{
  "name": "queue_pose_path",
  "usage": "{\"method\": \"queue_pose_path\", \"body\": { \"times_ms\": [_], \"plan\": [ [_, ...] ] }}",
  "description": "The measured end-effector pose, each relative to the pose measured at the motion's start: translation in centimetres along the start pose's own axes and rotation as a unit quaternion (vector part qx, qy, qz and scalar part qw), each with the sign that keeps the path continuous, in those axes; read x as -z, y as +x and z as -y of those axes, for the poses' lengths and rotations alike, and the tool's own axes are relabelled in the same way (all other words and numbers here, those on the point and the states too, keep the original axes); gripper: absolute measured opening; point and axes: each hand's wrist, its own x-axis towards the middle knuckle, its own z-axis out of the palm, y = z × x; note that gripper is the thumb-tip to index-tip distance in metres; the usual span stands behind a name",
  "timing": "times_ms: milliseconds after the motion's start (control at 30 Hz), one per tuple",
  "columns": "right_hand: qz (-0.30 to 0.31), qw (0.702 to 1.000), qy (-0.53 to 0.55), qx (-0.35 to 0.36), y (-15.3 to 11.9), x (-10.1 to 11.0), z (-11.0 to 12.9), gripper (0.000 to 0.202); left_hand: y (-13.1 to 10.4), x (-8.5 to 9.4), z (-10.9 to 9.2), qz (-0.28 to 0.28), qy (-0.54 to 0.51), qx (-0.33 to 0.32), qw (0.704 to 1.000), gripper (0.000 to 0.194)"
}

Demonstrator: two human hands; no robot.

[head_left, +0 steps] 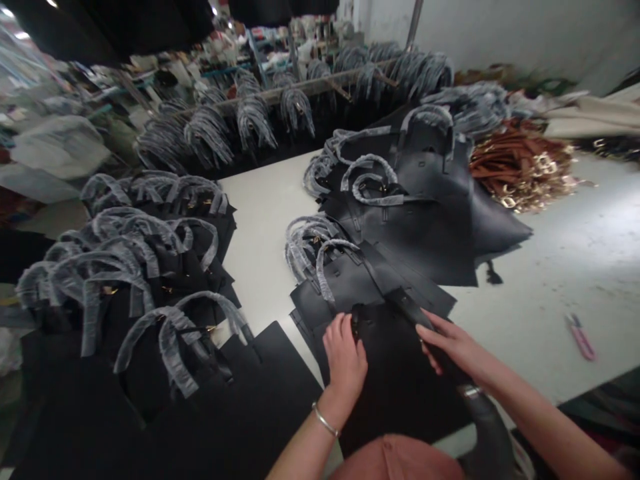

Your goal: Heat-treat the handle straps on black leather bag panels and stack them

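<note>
A black leather bag panel [395,387] lies in front of me, dark side up, over a stack of similar panels [350,283] with handles. My left hand [346,353], a metal bangle at its wrist, has its fingers bent over the panel's upper left edge at a small dark piece. My right hand [453,343] grips a long black strap [413,310], which looks like a bag handle. One strap end lies over the panel's upper edge; the rest runs under the hand towards a silver band and a thick black curve near my body.
Black panels with plastic-wrapped handles [185,347] are piled on the left. More bag panels [425,207] lie beyond the stack. Brown straps with gold buckles [523,163] are heaped at the back right, and pink-handled snips [581,339] rest on the white table [545,293]. Wrapped handles [255,120] hang behind.
</note>
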Motion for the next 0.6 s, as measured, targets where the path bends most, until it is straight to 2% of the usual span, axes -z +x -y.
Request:
{"method": "queue_pose_path", "body": {
  "times_ms": [67, 133, 200, 267, 433, 600],
  "plan": [
    [-0.026, 1.0, 0.002, -0.015, 0.0, 2.2, 0.0, 0.065, 1.0, -0.3, -0.8, 0.017, 0.035, -0.052, 0.998, 0.049],
    [-0.034, 0.999, 0.008, -0.034, -0.4, 4.1, -0.4, 0.053, 2.2, -1.5, -1.2, 0.073, 0.022, -0.086, 0.993, 0.046],
    [-0.041, 0.997, 0.02, -0.057, -1.0, 5.6, -1.2, 0.044, 3.4, -3.1, -1.4, 0.117, 0.002, -0.093, 0.989, 0.048],
    [-0.051, 0.995, 0.029, -0.08, -1.6, 6.6, -2.1, 0.041, 4.5, -4.8, -1.4, 0.133, 0.002, -0.072, 0.989, 0.051],
    [-0.048, 0.992, 0.068, -0.093, -1.3, 7.2, -2.9, 0.034, 6.3, -7.3, -1.1, 0.14, 0.057, -0.014, 0.988, 0.049],
    [-0.065, 0.995, 0.07, -0.026, 1.4, 6.7, -1.3, 0.03, 7.1, -7.4, -1.0, 0.143, 0.078, -0.001, 0.987, 0.045]
  ]
}}
